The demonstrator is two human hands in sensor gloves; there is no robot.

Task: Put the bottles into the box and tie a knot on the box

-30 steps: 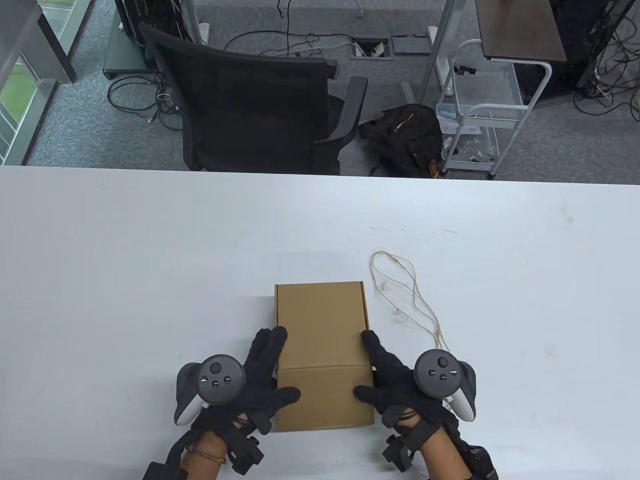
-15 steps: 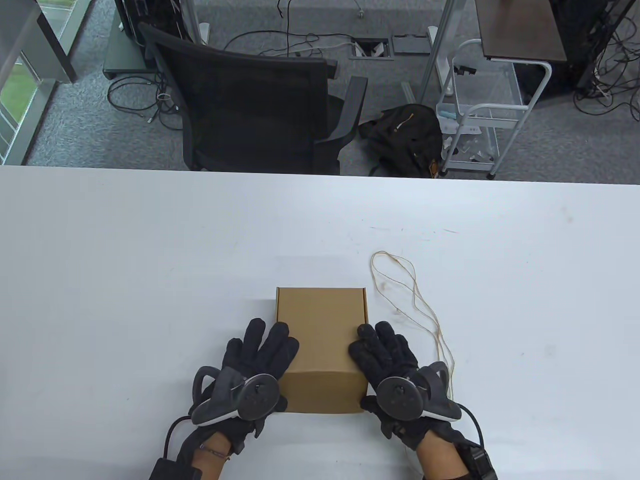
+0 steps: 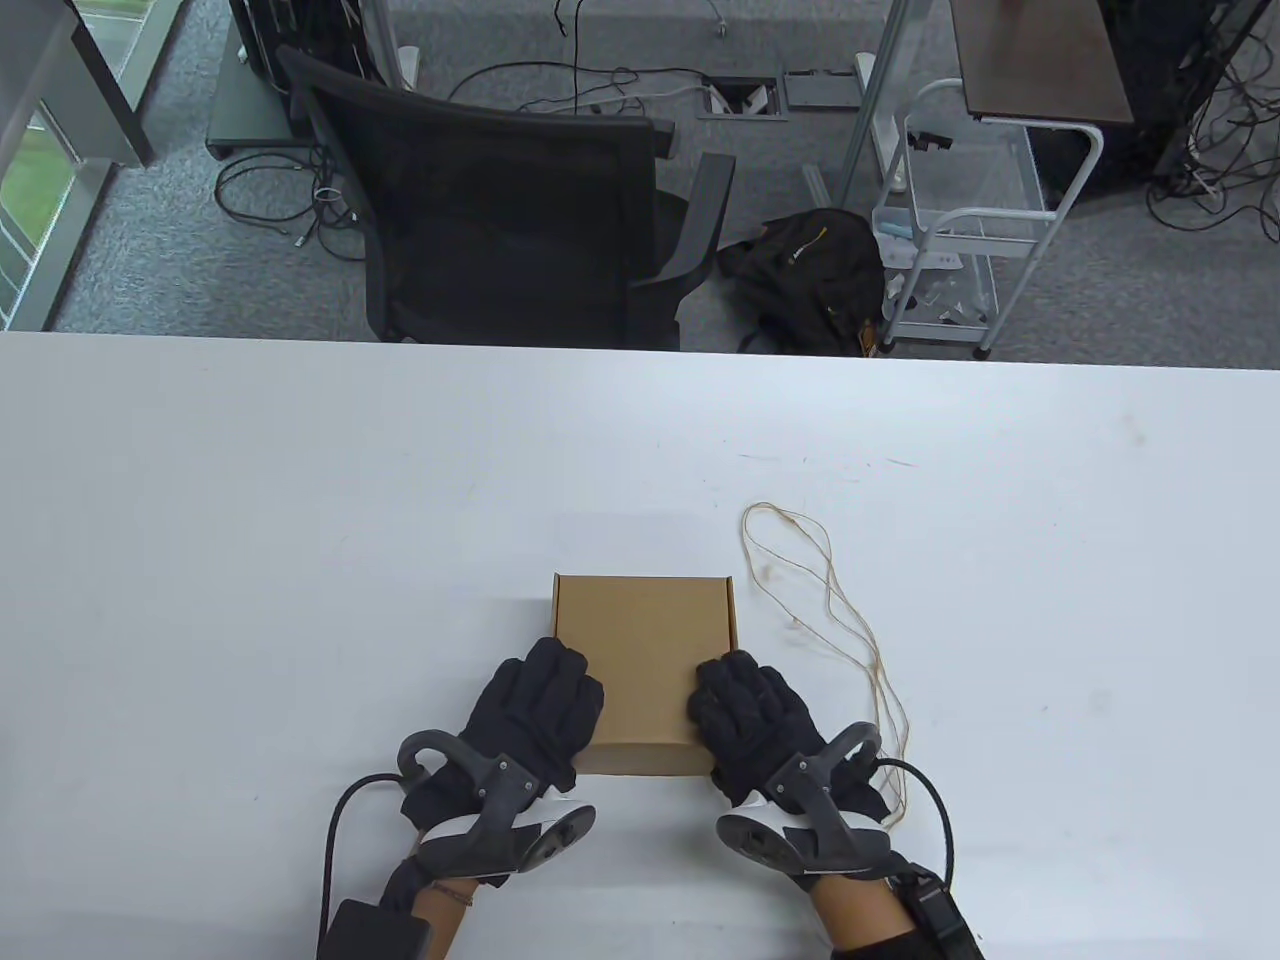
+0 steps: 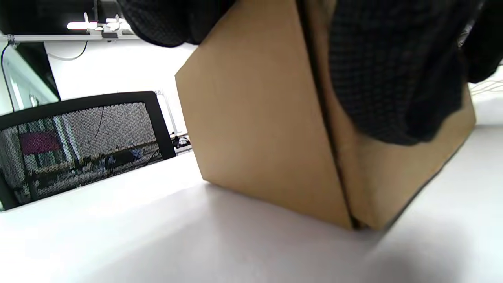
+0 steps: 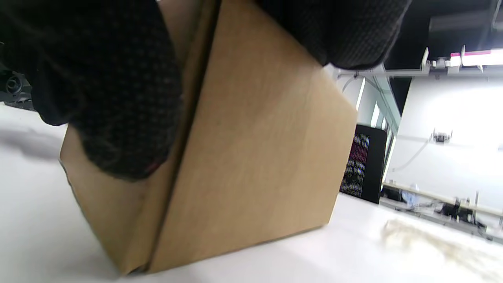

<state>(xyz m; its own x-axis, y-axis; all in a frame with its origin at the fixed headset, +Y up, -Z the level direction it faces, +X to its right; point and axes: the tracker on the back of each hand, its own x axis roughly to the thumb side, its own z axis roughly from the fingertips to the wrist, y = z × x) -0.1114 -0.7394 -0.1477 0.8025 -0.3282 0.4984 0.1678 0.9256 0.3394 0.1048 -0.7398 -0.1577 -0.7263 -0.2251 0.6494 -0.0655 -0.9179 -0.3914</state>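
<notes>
Both hands have rolled forward since half a second ago, so the trackers now tip toward the near edge of the table (image 3: 200,500) and the fingers reach further over the lid. Left hand (image 3: 535,705) and right hand (image 3: 750,715), in black knit sensor gloves, clasp the near end of the box (image 3: 640,640) from either side, fingers curled over the top edge and thumbs pressed on its near face. Closed, plain brown cardboard, matte and smooth, with crisp folded corners, the box stands flat on the white table near the middle of its near edge. Thin tan string (image 3: 830,600) lies in loose loops just right of the box, not touching it. Beyond the far edge stands a black mesh chair (image 3: 500,200) on grey carpet.
</notes>
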